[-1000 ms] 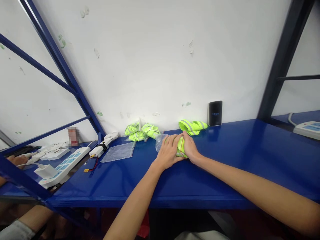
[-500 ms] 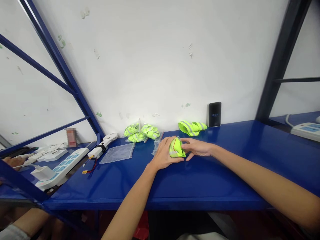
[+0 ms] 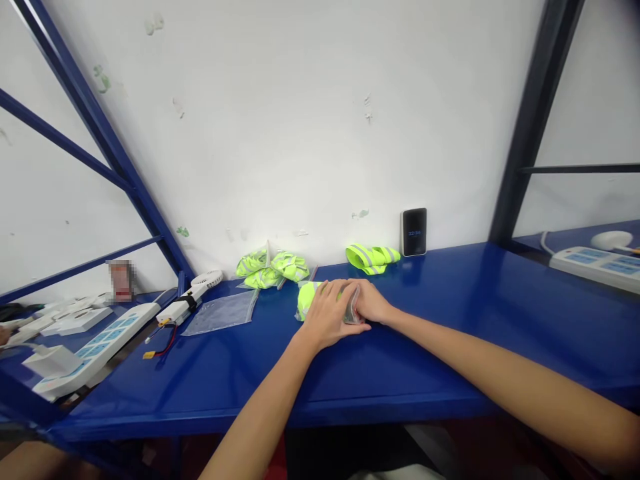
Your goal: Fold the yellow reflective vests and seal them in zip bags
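Between my two hands, over the blue table, is a clear zip bag (image 3: 354, 308) with a folded neon-yellow reflective vest (image 3: 306, 299) in it. My left hand (image 3: 327, 312) wraps over the near side of the bag, with its thumb along the bottom. At the zip end on the right, my right hand (image 3: 374, 302) is closed round the bag's edge; its fingertips are partly hidden behind the left fingers. Behind them several bagged yellow bundles (image 3: 273, 267) lie by the wall. Right of those rests a loose folded yellow reflective piece (image 3: 373, 257).
A flat clear zip bag (image 3: 220, 313) lies at the left, beside a white handheld fan (image 3: 206, 280) and a battery lead (image 3: 167, 341). A black-screened device (image 3: 414, 232) leans on the wall. Power strips (image 3: 107, 343) lie beyond the blue frame posts (image 3: 125, 167).
The bag has turned: its yellow bundle now shows left of my left hand and its zip end faces right. My right hand has closed in on that end. The view has shifted slightly right.
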`<state>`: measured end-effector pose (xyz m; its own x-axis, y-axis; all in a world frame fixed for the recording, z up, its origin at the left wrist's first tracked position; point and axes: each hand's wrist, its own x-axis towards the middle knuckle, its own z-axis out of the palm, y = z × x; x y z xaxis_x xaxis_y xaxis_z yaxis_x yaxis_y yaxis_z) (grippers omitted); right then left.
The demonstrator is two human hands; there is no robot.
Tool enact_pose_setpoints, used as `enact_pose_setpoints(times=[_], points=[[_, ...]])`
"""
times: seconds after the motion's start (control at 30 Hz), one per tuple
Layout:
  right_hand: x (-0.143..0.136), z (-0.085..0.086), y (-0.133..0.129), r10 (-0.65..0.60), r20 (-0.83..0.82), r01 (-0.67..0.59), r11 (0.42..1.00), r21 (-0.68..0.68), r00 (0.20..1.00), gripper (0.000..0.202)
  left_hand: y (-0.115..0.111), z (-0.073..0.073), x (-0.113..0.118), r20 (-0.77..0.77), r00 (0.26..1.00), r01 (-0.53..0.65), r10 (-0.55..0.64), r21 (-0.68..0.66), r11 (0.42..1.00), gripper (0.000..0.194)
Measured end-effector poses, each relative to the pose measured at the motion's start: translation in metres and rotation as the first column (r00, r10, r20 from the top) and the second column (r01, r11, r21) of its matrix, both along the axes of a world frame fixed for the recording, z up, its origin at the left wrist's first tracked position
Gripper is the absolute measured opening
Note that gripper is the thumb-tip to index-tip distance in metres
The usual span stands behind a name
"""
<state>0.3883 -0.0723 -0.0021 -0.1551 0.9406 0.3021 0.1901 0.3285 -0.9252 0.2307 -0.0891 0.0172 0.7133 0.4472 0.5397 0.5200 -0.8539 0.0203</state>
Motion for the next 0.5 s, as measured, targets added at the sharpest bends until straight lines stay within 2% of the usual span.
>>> enact_pose_setpoints(times=[0.1,0.2,0.27,0.37,0.43,0.5], points=[[0.005,-0.002,0.0,0.11,0.016,-0.111,0.994,0.011,0.994,0.013,-0.006,0.01,-0.003,0.045,0.999,-0.016,0.018,-0.028,0.999,0.069],[0.01,-0.002,0.002,0.182,-0.098,-0.189,0.98,-0.063,0.978,0.018,0.0,0.029,-0.008,0.082,0.996,-0.038,0.039,-0.008,0.999,0.047],[0.011,0.0,0.003,0.186,-0.181,-0.209,0.971,-0.119,0.966,0.027,0.009,0.043,-0.01,0.073,0.996,-0.048,0.05,-0.023,0.999,0.04],[0.009,0.004,0.003,0.192,-0.303,-0.262,0.942,-0.21,0.933,0.033,0.023,0.056,-0.009,-0.037,0.999,0.006,-0.012,-0.171,0.985,0.042],[0.007,0.006,0.003,0.153,-0.346,-0.255,0.928,-0.272,0.926,0.033,0.029,0.056,-0.009,-0.059,0.997,0.034,-0.052,-0.267,0.963,0.045],[0.006,0.007,0.004,0.058,-0.317,-0.16,0.939,-0.306,0.947,0.029,0.034,0.052,-0.008,-0.022,0.999,0.016,-0.024,-0.303,0.953,0.047]])
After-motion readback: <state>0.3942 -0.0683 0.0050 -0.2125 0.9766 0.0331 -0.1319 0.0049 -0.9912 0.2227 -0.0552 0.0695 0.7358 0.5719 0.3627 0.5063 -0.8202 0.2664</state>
